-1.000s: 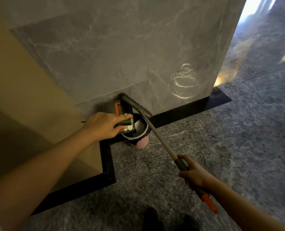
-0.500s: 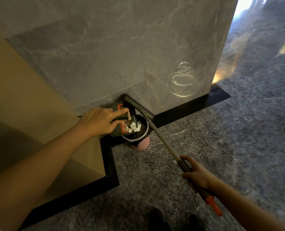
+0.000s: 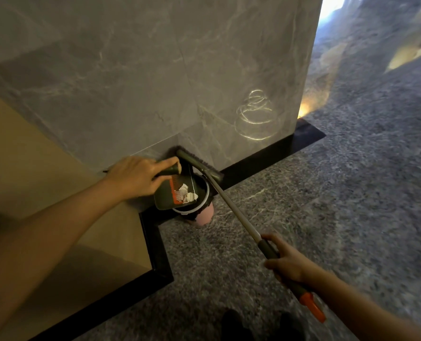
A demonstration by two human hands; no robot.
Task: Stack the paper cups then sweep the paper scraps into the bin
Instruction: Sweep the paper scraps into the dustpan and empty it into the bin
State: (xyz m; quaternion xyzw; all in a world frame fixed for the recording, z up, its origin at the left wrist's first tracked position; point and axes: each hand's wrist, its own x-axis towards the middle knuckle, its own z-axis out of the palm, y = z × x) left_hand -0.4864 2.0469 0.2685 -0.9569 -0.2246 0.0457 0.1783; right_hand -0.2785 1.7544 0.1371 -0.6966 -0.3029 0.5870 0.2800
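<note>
Left hand [image 3: 135, 178] curled round the handle of the dustpan [image 3: 165, 201], which we see tilted over the pink bin [image 3: 205, 215] at its 4 o'clock, with white paper scraps [image 3: 187, 194] lying in the pan beside its orange comb [image 3: 173, 190]. Right hand [image 3: 288, 263] wrapped round the broom [image 3: 234, 209] shaft; we trace it toward 11 o'clock, where the brush head meets the marble wall [image 3: 155, 82] behind the bin.

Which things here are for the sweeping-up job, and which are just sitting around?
For the job:
the dustpan held by the left hand
the paper scraps on it
the pink bin under it
the broom held by the right hand

Just there:
the grey marble wall
the black skirting
the dark shoes
</note>
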